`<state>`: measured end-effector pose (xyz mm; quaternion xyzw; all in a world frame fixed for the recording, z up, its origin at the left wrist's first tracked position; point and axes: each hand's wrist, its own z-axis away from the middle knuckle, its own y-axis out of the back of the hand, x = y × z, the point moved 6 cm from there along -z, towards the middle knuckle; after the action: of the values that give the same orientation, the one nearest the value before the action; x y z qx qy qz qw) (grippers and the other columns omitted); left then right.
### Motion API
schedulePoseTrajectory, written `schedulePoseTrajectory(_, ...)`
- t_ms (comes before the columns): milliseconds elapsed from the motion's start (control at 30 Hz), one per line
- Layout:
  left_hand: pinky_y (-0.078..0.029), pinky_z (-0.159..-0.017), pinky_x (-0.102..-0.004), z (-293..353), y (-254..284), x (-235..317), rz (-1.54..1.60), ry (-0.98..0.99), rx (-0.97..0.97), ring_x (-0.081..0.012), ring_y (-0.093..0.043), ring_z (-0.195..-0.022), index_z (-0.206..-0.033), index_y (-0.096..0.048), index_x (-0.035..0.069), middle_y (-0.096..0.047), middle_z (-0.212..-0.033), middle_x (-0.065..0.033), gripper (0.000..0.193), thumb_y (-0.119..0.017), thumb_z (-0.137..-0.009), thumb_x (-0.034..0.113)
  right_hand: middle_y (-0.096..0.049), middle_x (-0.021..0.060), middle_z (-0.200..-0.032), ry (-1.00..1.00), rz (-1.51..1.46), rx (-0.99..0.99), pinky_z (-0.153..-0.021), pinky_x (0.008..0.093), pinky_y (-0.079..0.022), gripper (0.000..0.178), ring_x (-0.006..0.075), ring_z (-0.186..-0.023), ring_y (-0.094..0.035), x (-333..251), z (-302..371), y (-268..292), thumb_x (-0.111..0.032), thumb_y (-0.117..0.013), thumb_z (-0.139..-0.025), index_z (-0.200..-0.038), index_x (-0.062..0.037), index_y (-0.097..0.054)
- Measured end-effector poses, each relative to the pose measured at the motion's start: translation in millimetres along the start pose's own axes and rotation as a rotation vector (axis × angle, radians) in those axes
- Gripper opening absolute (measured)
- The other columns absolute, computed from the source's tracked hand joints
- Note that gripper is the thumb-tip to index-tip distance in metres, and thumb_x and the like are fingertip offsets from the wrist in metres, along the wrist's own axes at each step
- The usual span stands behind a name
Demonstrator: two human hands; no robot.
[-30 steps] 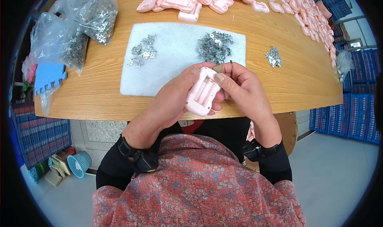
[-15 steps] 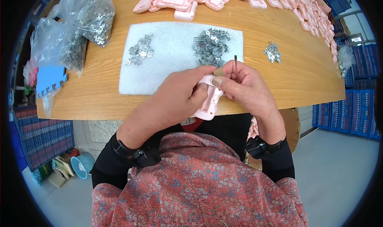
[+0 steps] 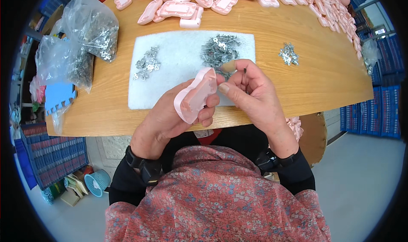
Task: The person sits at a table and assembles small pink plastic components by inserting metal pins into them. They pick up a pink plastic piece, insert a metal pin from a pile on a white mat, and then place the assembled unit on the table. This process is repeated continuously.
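A pale pink plastic shell (image 3: 197,95) with a wavy outline stands tilted in my left hand (image 3: 159,116), its hollow inside facing me and to the right. My left fingers wrap round its back and right edge. My right hand (image 3: 261,99) is just right of the shell, thumb and index finger apart near its edge, with a tan cover on the index fingertip. A thin dark metal tool (image 3: 245,77) with a flat tip is tucked among its fingers; the rest of it is hidden. Beyond my hands, a dense heap of small metal clips (image 3: 219,50) lies on a white foam sheet (image 3: 180,46).
A smaller group of clips (image 3: 147,63) sits on the sheet's left, another (image 3: 289,54) on the wooden table (image 3: 323,76). Clear bags of metal parts (image 3: 91,27) and a blue foam mat (image 3: 59,97) occupy the left. Many pink shells (image 3: 178,9) line the far edge.
My left hand has turned the pink shell up and leftward, so its hollow side shows differently. My right hand has come off the shell, keeping the tool. The whole view has shifted slightly.
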<state>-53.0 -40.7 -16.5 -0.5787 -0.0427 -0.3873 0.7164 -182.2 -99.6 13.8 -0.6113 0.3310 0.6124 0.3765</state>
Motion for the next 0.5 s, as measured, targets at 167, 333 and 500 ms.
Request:
schedulePoseTrajectory(167, -0.036, -0.052, -0.0249, 1.3, 2.0, -6.6, 0.091, 0.055, -0.016, -0.0106, -0.042, -0.057, -0.13, -0.051, 0.012, -0.052, -0.084, -0.0025, 0.037, -0.047, -0.103, 0.036, -0.048, -0.0083, -0.072, -0.04, 0.082, -0.076, -0.059, 0.0182, -0.036, 0.03, 0.0004, -0.066, -0.041, -0.9, -3.3, 0.1, -0.012, -0.071, -0.091, -0.116, 0.001, -0.061)
schedulePoseTrajectory(333, -0.035, -0.052, -0.0247, 2.2, 3.3, -7.8, 0.095, 0.059, -0.016, -0.0105, -0.043, -0.058, -0.127, -0.052, 0.015, -0.052, -0.084, -0.0028, 0.033, -0.046, -0.103, 0.036, -0.048, -0.0078, -0.073, -0.07, 0.107, -0.054, -0.06, 0.0194, -0.038, 0.034, 0.0009, -0.067, -0.042, 1.3, -3.6, 2.7, -0.012, -0.072, -0.09, -0.12, 0.0009, -0.061)
schedulePoseTrajectory(500, -0.035, -0.052, -0.0238, -1.7, 5.7, -5.5, 0.11, 0.03, -0.021, -0.0104, -0.045, -0.061, -0.128, -0.052, 0.014, -0.054, -0.086, -0.003, 0.033, -0.046, -0.104, 0.036, -0.055, -0.0038, -0.078, 0.07, 0.173, 0.028, -0.061, 0.0213, -0.042, 0.022, 0.0034, -0.068, -0.047, 1.6, 4.6, 3.1, -0.009, -0.07, -0.09, -0.109, 0.0013, -0.065)
